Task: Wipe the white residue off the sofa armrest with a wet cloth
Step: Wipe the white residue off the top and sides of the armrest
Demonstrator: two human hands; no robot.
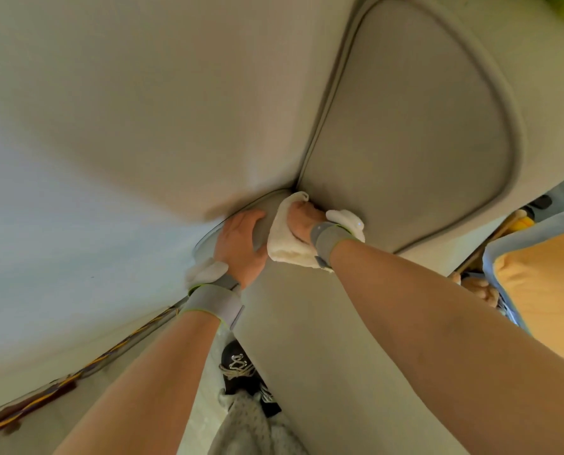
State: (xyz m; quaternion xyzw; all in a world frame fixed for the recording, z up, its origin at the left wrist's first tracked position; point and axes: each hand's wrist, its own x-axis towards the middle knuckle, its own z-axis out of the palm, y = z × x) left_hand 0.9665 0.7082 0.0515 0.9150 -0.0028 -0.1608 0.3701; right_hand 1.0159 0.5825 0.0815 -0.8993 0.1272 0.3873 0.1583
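Wiping in progress: right hand (302, 221) presses the white cloth (282, 244) onto the sofa armrest (306, 339), fingers clamped over it. At nine o'clock, left hand (241, 247) lies spread flat, bracing. No residue discernible; next probably another firm stroke.

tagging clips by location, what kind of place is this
Probably a home living room: a beige upholstered sofa armrest beside a piped beige seat cushion, a plain pale wall alongside, and an orange cushion.
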